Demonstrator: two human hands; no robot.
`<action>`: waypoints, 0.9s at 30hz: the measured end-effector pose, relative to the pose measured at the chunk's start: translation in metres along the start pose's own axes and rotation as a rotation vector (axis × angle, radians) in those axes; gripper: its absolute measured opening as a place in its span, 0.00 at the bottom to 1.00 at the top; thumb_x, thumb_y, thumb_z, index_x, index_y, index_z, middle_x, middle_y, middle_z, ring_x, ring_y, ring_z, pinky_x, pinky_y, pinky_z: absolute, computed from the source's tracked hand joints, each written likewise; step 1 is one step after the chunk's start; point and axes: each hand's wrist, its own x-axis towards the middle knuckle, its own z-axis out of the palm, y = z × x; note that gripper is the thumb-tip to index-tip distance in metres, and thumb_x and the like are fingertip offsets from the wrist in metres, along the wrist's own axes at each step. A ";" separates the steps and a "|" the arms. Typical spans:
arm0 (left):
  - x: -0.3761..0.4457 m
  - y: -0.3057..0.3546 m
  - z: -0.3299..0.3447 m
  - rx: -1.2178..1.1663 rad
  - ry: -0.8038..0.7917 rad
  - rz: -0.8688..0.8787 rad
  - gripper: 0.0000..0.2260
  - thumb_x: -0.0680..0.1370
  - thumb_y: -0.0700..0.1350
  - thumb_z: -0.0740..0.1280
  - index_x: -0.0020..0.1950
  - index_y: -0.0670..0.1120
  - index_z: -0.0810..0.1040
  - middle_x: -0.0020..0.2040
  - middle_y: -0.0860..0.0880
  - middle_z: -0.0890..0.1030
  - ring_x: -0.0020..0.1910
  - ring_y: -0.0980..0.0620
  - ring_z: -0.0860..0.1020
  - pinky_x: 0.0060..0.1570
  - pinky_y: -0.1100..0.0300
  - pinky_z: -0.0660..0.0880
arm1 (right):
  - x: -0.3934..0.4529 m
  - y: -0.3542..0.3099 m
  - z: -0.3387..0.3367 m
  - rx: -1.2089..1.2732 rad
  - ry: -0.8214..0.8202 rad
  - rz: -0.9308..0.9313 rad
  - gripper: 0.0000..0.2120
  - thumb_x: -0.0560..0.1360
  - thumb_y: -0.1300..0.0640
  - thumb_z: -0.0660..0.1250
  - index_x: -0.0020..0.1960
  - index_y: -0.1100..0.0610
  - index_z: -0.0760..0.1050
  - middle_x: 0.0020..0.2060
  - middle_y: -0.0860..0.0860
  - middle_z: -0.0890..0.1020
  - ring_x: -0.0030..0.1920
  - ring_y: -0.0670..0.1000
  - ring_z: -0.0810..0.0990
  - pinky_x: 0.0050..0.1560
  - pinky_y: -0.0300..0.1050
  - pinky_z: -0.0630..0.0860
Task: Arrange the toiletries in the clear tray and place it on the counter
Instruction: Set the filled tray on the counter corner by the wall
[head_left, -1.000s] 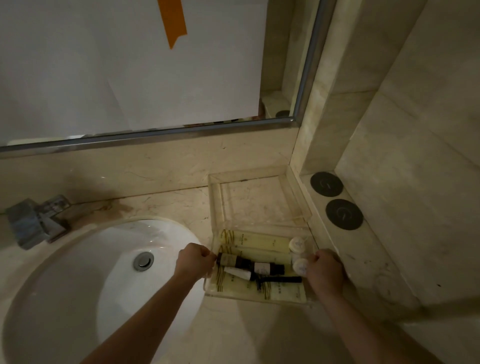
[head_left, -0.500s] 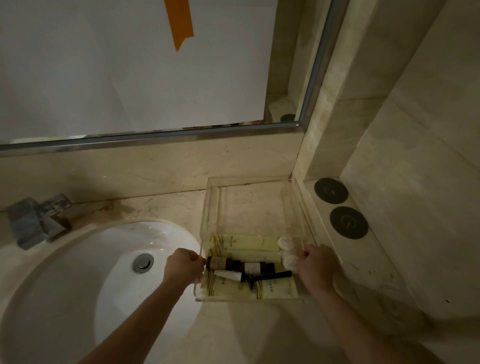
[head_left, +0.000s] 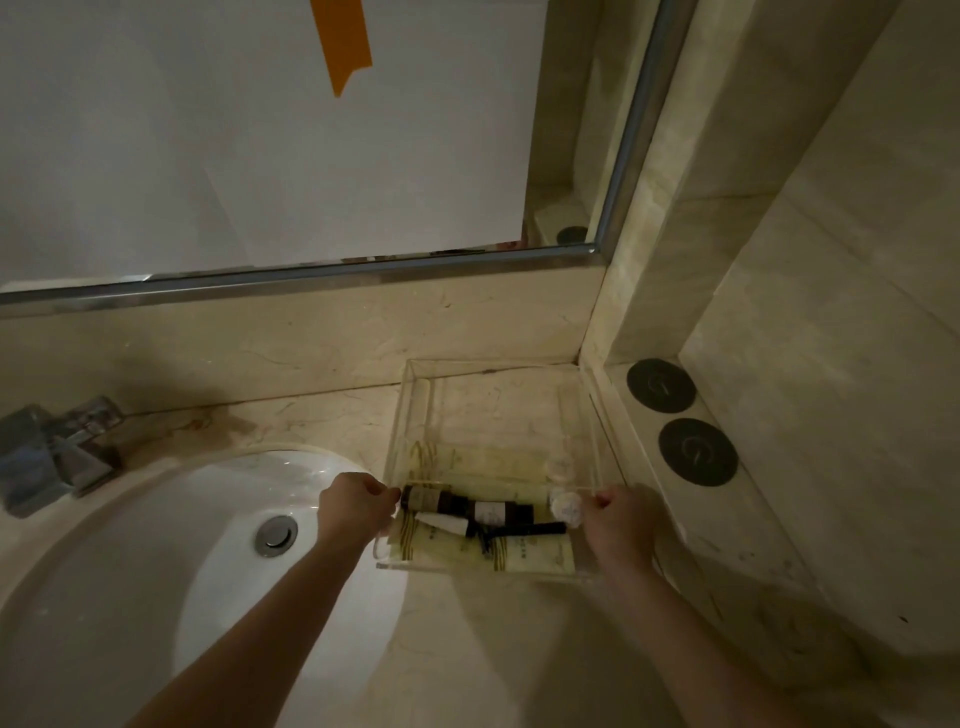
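A clear tray (head_left: 415, 405) is held above the marble counter (head_left: 493, 649), right of the sink, its far end near the back wall. My left hand (head_left: 356, 506) grips its left wall and my right hand (head_left: 618, 525) grips its right wall. Toiletries lie bunched at the tray's near end: a dark bottle (head_left: 467, 506) with a pale label, a small white tube (head_left: 441, 522), a thin black item (head_left: 530, 531), yellowish flat packets (head_left: 535, 558) underneath and a white round cap (head_left: 565, 506) at the right.
A white oval sink (head_left: 156, 571) with a chrome drain (head_left: 276, 535) lies to the left, a chrome faucet (head_left: 57, 452) behind it. Two dark round discs (head_left: 661, 385) sit on a raised ledge to the right. A mirror covered with white paper (head_left: 260, 130) hangs above.
Both hands have lifted the tray off the counter and carried it back toward the wall. The toiletries stay bunched at its near end.
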 end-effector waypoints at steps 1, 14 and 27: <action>0.001 0.001 0.001 -0.001 0.008 0.002 0.08 0.74 0.44 0.70 0.38 0.41 0.82 0.31 0.46 0.84 0.35 0.48 0.83 0.48 0.52 0.81 | 0.000 0.001 0.001 0.005 0.010 -0.004 0.05 0.75 0.61 0.66 0.46 0.62 0.78 0.37 0.54 0.78 0.39 0.54 0.77 0.36 0.43 0.70; -0.003 -0.020 0.002 -0.013 -0.043 -0.004 0.11 0.74 0.49 0.69 0.41 0.41 0.81 0.33 0.45 0.85 0.38 0.46 0.84 0.50 0.48 0.81 | -0.011 0.009 0.001 0.054 -0.009 0.009 0.11 0.77 0.55 0.63 0.39 0.60 0.74 0.33 0.51 0.74 0.37 0.53 0.76 0.41 0.49 0.75; -0.028 -0.017 0.018 0.056 -0.120 -0.086 0.26 0.69 0.62 0.71 0.52 0.42 0.72 0.40 0.49 0.78 0.34 0.49 0.84 0.47 0.50 0.82 | -0.036 0.029 0.004 0.180 -0.206 0.112 0.14 0.79 0.47 0.60 0.46 0.58 0.74 0.42 0.55 0.80 0.39 0.54 0.82 0.33 0.46 0.81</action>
